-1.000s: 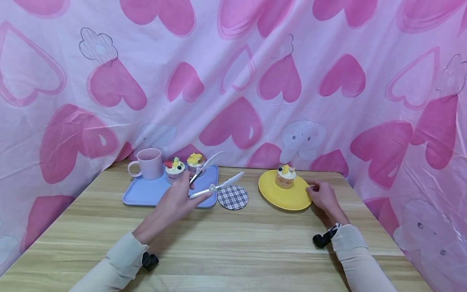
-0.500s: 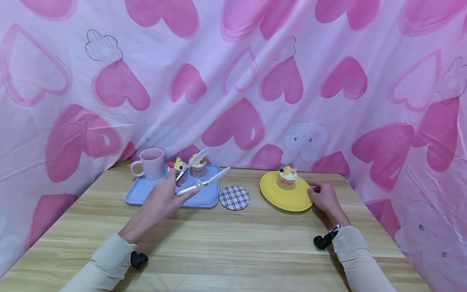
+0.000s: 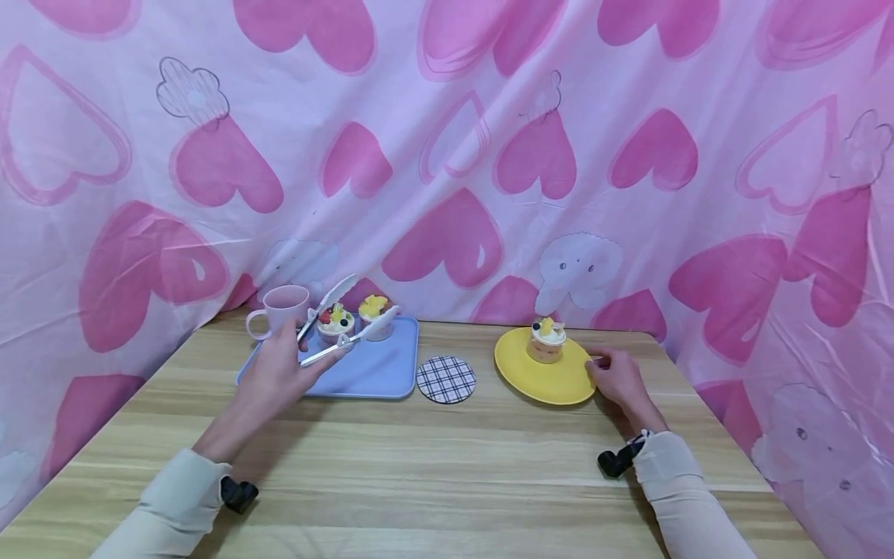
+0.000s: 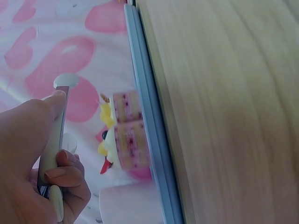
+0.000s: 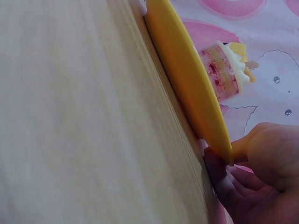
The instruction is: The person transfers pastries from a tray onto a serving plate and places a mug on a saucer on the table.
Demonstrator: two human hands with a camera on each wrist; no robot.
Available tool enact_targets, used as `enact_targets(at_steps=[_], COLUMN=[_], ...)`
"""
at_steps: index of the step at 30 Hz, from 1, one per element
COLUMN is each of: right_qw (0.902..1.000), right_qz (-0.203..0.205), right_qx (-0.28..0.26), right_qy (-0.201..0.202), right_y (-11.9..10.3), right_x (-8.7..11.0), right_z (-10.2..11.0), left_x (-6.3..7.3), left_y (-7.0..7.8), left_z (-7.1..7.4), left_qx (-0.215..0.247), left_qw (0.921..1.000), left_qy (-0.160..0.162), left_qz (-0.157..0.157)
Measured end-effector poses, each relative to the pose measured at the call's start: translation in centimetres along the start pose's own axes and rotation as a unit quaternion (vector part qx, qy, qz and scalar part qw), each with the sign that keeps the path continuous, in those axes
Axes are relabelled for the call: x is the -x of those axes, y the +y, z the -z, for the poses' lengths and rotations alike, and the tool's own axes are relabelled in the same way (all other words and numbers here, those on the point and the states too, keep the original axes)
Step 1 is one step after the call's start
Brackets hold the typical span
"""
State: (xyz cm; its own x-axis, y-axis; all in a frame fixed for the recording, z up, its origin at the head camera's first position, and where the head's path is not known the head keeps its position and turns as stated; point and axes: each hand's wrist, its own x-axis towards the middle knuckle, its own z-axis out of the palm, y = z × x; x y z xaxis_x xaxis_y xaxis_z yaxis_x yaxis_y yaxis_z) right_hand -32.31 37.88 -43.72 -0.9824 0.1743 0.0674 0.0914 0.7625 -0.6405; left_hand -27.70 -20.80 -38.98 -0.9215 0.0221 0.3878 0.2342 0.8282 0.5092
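Observation:
My left hand point(image 3: 275, 374) grips a pair of tongs point(image 3: 327, 353) above the blue tray point(image 3: 377, 373), the tongs' arms spread apart. Behind and between those arms on the tray stands a dessert cup with red and yellow fruit point(image 3: 336, 321). Just right of it is a dessert cup with yellow topping point(image 3: 375, 309), partly covered by one tong tip. At the right, my right hand point(image 3: 618, 380) pinches the rim of a yellow plate point(image 3: 520, 373), thumb above and fingers beneath in the right wrist view. On that plate a third dessert cup point(image 3: 547, 341) stands upright.
A pink mug point(image 3: 285, 304) stands at the tray's left end, partly behind my left hand. Between tray and plate lies a round checkered coaster point(image 3: 445, 380). A pink heart-patterned cloth point(image 3: 447, 233) hangs along the back of the wooden table point(image 3: 447, 473).
My left hand has moved left with the tongs, from over the tray's right side and the coaster to in front of the fruit-topped cup. My right hand stays on the plate rim.

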Motion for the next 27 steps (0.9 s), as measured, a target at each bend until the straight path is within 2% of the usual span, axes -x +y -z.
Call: enact_targets(at_steps=[6, 13, 19, 27], right_qw=[1.0, 1.0, 1.0, 1.0], right_qz=[-0.002, 0.0, -0.002, -0.002], right_qx=[-0.003, 0.0, -0.001, -0.003], right_qy=[-0.001, 0.002, 0.004, -0.003], right_y=[0.2, 0.1, 0.1, 0.0], right_x=[0.0, -0.2, -0.1, -0.2], right_z=[-0.1, 0.0, 0.0, 0.0], left_x=[0.0, -0.3, -0.5, -0.3], left_y=[-0.8, -1.7, -2.2, -2.6], left_z=[0.6, 1.1, 1.0, 0.6], left_qx=[0.0, -0.024, -0.024, -0.035], left_qw=[0.9998, 0.9996, 0.9989, 0.9986], left_qy=[-0.005, -0.002, -0.024, -0.022], left_qz=[0.018, 0.017, 0.03, 0.032])
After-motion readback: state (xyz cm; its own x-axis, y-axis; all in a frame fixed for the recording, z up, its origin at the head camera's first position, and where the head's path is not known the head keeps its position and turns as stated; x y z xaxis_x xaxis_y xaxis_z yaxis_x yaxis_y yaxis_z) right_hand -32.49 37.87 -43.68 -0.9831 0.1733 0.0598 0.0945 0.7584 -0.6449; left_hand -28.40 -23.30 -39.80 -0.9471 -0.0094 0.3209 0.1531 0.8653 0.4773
